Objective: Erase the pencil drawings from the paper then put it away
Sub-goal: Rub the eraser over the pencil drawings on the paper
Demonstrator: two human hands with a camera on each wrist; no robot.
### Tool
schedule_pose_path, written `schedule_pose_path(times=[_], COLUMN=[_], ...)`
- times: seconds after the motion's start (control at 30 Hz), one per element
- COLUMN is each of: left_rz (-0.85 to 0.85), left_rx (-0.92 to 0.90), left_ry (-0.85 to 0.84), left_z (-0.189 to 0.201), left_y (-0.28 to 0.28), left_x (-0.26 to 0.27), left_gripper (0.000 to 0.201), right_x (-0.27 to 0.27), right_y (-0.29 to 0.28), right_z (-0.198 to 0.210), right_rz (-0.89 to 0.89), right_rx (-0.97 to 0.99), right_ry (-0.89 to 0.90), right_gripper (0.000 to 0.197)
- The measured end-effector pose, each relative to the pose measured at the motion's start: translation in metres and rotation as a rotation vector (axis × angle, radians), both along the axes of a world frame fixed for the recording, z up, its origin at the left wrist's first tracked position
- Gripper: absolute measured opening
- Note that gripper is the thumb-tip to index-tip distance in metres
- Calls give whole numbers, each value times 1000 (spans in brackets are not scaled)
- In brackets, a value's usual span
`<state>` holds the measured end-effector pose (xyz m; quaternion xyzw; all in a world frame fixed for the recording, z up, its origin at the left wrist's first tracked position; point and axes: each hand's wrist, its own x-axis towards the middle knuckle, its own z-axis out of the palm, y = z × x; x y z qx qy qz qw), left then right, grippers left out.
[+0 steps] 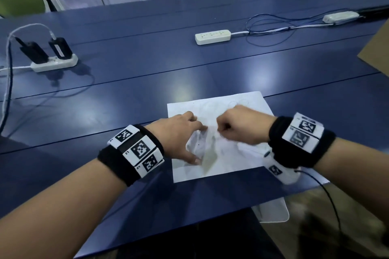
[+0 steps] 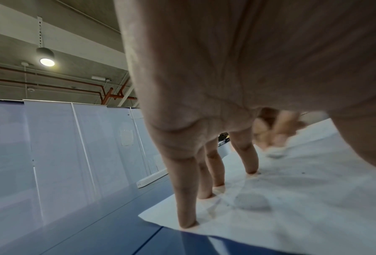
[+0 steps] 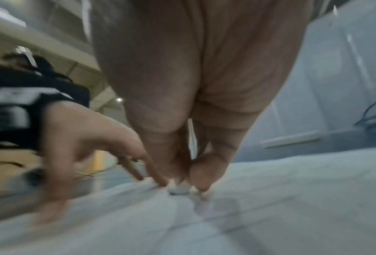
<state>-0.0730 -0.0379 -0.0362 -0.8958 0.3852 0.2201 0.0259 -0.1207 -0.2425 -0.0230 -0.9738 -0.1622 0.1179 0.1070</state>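
A white sheet of paper [image 1: 231,153] with faint pencil lines lies on the blue table [image 1: 147,94] near its front edge. My left hand [image 1: 181,134] presses down on the paper's left part with spread, straight fingers [image 2: 187,207]. My right hand [image 1: 237,126] is curled and pinches a small white eraser [image 3: 179,189] against the paper, just right of the left fingertips. The eraser also shows, blurred, in the left wrist view [image 2: 274,151]. The paper [image 3: 269,207] wrinkles between the two hands. Grey smudges and eraser crumbs [image 2: 250,203] lie on the sheet.
A white power strip [image 1: 212,37] lies mid-table with blue cables running to a white adapter [image 1: 341,17]. Another power strip with two black chargers [image 1: 52,57] stands at the left. A brown cardboard edge [image 1: 376,50] juts in at the right. A white chair [image 1: 273,210] shows below the table's front edge.
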Motion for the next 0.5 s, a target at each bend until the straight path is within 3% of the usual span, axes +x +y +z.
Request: schedule_pose_path(times=[0.1,0.23,0.37,0.5], left_rz=[9,16,30,25], left_rx=[-14,-29,-53,-42], left_ry=[9,11,43,44], left_z=[-1,2,4,8], left_y=[1,4,19,43], left_x=[0,-3,-8,-19], left_gripper=[95,96,95,95], right_x=[18,12,0,-17], right_y=[-21,-25,-32,-35], right_z=[2,-1,3,9], right_rz=[-150,-211,-305,-344], right_rx=[18,262,437,580], right_ry=[3,151,173,207], right_gripper=[14,2,20,19])
